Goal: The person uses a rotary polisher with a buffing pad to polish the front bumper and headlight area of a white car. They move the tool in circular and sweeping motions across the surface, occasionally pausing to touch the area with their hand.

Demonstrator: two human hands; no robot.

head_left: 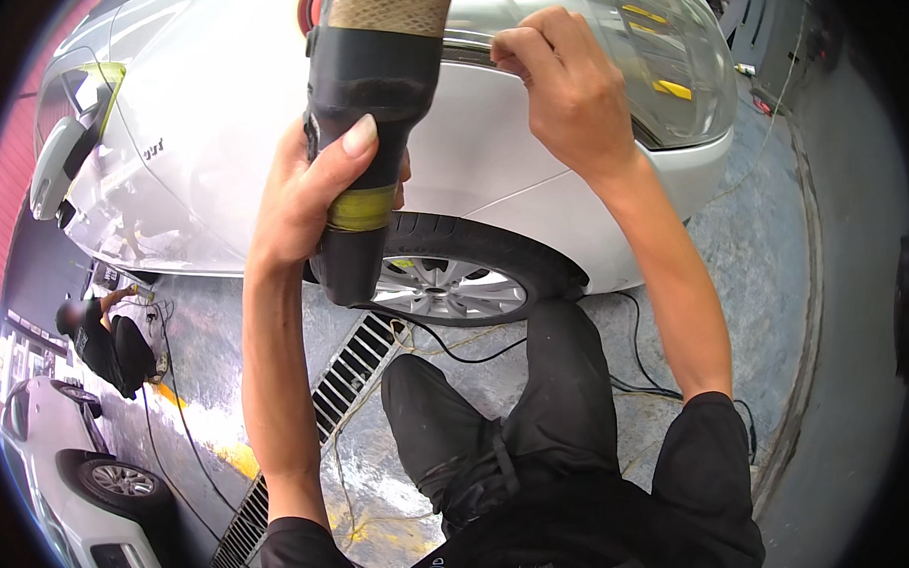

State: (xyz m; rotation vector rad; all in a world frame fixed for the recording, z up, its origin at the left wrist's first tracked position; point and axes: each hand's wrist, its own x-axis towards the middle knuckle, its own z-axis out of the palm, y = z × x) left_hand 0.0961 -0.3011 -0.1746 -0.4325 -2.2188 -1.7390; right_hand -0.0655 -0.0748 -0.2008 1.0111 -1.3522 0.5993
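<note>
While your left hand point(313, 184) wraps tight around the black polisher point(365, 131) at upper centre of the frame, your right hand point(567, 83) sits just right of it, fingertips pinched together against the silver car's fender point(499, 155) above the wheel point(454, 284).

Car detailing workshop; silver car point(231, 96) on wet concrete floor point(766, 255); drain grate point(346, 370); trailing power cables point(632, 360); second car point(78, 471).

No packages, labels, signs or screens can be made out here
</note>
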